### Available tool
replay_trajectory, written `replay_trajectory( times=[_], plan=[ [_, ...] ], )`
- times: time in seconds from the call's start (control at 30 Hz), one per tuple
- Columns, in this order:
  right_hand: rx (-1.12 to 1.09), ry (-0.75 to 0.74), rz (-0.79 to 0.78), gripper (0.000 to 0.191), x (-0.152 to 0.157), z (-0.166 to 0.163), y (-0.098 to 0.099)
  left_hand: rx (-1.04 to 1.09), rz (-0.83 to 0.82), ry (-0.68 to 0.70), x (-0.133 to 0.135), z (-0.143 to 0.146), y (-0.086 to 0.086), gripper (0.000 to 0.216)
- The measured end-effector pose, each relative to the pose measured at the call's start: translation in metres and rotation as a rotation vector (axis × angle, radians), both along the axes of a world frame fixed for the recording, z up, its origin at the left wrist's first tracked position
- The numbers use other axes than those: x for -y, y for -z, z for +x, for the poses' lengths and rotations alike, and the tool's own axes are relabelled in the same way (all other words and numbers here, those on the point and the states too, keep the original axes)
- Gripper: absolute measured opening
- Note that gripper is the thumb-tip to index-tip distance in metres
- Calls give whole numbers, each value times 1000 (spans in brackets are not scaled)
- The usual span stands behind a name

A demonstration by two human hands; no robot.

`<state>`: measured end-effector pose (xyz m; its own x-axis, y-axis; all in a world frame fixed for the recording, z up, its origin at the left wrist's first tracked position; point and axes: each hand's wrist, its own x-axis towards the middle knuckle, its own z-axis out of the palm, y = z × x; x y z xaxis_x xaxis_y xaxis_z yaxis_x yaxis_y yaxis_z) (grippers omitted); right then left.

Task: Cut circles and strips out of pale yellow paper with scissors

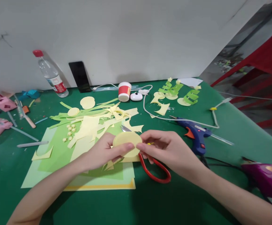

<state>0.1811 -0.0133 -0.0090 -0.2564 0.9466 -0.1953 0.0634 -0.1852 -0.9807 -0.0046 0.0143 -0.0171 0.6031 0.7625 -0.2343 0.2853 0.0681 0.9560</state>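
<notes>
A pale yellow paper circle (124,139) is raised over the work area, facing me. My left hand (103,151) grips its left and lower part, thumb across the front. With thumb and fingers closed, my right hand (165,147) pinches its right edge. Below lies a pair of scissors (159,180) with red handles, partly covered by the circle and my right hand. Green and yellow paper sheets (56,156) are stacked under my left forearm, with small paper stars (71,128) and a yellow sheet (86,126) on top.
Paper strips and offcuts (117,114) lie behind my hands. Green spiral pieces with stars (191,97) stand back right. A blue glue gun (193,132) and a purple glue gun (264,178) lie right. A bottle (53,78), phone (79,76) and paper cup (124,91) stand near the wall.
</notes>
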Motion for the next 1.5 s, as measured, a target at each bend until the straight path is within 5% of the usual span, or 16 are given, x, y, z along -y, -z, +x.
replay_trajectory(
  times=[0.27, 0.53, 0.63, 0.77, 0.93, 1.5],
  plan=[
    [-17, 136, 35, 15, 0, 7, -7, 206, 95, -224, 2, 4, -12, 23],
    [-138, 367, 276, 7, -6, 19, -1, 288, 72, -357, 0, 2, -9, 20],
    [-88, 435, 388, 30, -7, 18, -1, 285, 55, -394, 1, 1, -10, 18],
    [159, 458, 540, 16, -3, 13, -2, 274, 50, -425, 1, 1, -9, 19],
    [164, 156, 431, 5, 2, 5, -2, 277, 19, -419, 1, 5, -8, 15],
    [-39, 194, 67, 19, -1, 10, 1, 328, 17, -464, -5, 4, -9, 17]
  ],
)
